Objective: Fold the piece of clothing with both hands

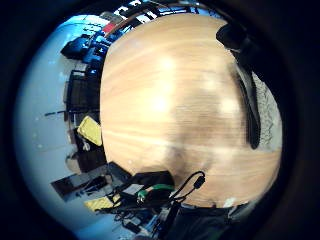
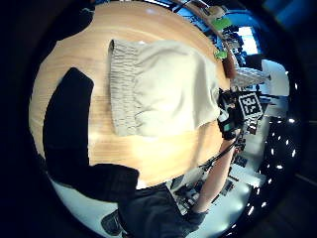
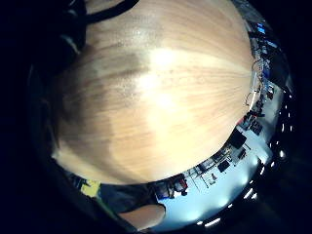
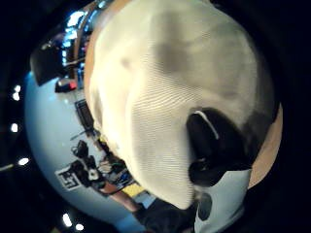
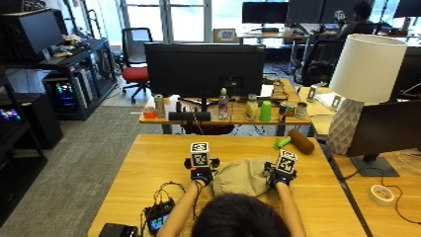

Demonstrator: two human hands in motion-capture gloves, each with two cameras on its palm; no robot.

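1. A beige garment of soft ribbed knit with a gathered elastic band is seen bunched into a rounded heap.
2. The garment is laid on the wooden table, between both gloved hands, just ahead of the person.
3. The left hand is placed at the garment's left edge; its grip cannot be told.
4. The right hand is set at the right edge; a dark fingertip is pressed into the cloth, but the grip cannot be told.
5. Pale wood grain is shown on the table; a monitor, bottles and a white lamp are seen behind.
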